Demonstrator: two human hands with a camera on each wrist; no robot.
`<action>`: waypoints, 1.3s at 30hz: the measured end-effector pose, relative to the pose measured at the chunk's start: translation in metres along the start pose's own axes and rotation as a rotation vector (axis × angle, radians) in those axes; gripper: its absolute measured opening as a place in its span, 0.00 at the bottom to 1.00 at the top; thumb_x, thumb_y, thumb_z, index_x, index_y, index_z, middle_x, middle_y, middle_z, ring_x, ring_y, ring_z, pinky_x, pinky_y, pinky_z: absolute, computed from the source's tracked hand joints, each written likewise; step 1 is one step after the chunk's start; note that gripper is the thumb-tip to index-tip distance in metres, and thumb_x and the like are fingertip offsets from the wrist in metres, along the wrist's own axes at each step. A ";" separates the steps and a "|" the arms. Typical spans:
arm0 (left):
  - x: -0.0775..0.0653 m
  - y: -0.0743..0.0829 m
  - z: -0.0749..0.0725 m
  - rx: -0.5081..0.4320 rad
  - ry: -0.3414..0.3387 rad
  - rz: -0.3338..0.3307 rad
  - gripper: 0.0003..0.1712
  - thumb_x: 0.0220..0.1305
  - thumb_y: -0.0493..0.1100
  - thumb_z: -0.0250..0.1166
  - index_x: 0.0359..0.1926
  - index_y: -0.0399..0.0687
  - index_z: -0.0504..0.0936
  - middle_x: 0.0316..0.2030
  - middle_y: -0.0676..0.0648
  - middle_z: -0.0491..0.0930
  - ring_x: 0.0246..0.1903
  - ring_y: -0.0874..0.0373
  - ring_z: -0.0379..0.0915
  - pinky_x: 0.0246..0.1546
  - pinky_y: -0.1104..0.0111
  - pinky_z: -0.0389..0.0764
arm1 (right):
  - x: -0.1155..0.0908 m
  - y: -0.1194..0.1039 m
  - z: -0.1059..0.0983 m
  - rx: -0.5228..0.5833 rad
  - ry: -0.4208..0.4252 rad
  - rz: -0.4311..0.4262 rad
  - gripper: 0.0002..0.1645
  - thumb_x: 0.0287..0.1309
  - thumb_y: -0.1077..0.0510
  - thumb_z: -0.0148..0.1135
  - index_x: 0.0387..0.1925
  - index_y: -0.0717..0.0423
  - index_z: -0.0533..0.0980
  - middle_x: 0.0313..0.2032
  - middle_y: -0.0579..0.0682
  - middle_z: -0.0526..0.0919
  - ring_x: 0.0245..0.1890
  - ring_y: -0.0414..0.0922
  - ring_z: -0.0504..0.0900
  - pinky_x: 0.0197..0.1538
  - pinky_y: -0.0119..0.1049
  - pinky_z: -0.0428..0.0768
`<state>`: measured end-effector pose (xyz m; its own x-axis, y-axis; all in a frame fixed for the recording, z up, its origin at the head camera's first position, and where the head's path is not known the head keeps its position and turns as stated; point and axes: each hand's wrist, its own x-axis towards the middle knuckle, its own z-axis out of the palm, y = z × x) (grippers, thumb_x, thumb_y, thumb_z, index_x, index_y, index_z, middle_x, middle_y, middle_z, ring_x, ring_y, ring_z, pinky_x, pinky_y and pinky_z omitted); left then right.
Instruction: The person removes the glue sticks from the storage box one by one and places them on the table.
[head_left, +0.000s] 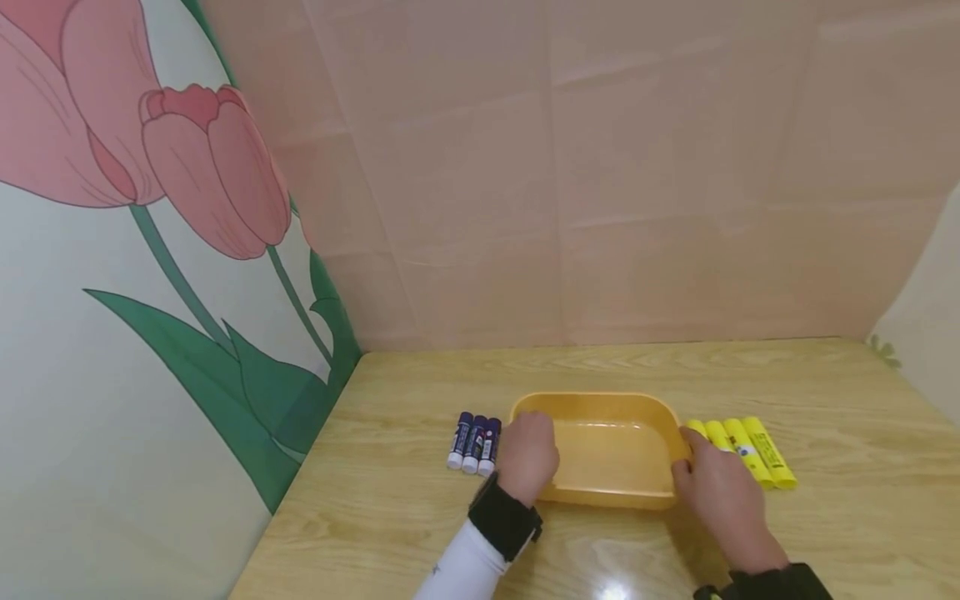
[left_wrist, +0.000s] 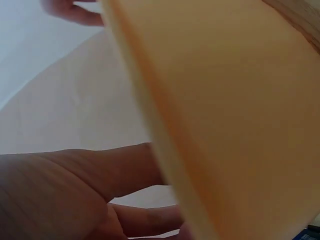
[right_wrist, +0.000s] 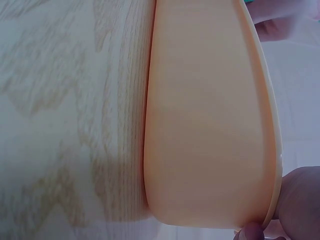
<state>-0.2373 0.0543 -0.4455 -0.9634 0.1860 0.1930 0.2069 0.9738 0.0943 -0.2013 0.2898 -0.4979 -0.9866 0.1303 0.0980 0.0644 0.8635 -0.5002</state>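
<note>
A shallow orange plastic tray (head_left: 615, 458) with rounded corners sits on the table in the head view, nothing lying in it. My left hand (head_left: 529, 457) grips its left rim, and my right hand (head_left: 723, 496) holds the right rim with the thumb over the edge. From the left wrist, the tray wall (left_wrist: 225, 110) fills much of the view, thumb and fingers at its rim. In the right wrist view the tray's side (right_wrist: 210, 115) stands close over the wood, fingertips curled at the near corner.
Three dark blue and white glue sticks (head_left: 474, 443) lie side by side just left of the tray. Several yellow glue sticks (head_left: 761, 454) lie in a row to its right, partly behind my right hand. A pink-covered wall (head_left: 555, 208) rises at the table's back edge.
</note>
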 end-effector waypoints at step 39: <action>0.039 0.002 0.061 0.041 0.074 -0.093 0.05 0.62 0.38 0.68 0.38 0.47 0.79 0.29 0.46 0.80 0.29 0.56 0.79 0.27 0.67 0.80 | -0.001 -0.002 -0.003 -0.011 -0.018 0.016 0.34 0.61 0.60 0.52 0.67 0.72 0.64 0.20 0.51 0.69 0.17 0.46 0.66 0.20 0.38 0.63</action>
<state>-0.2853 0.0716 -0.4971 -0.9627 0.0857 0.2566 0.1083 0.9913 0.0750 -0.2005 0.2896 -0.4944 -0.9880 0.1353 0.0750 0.0813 0.8668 -0.4919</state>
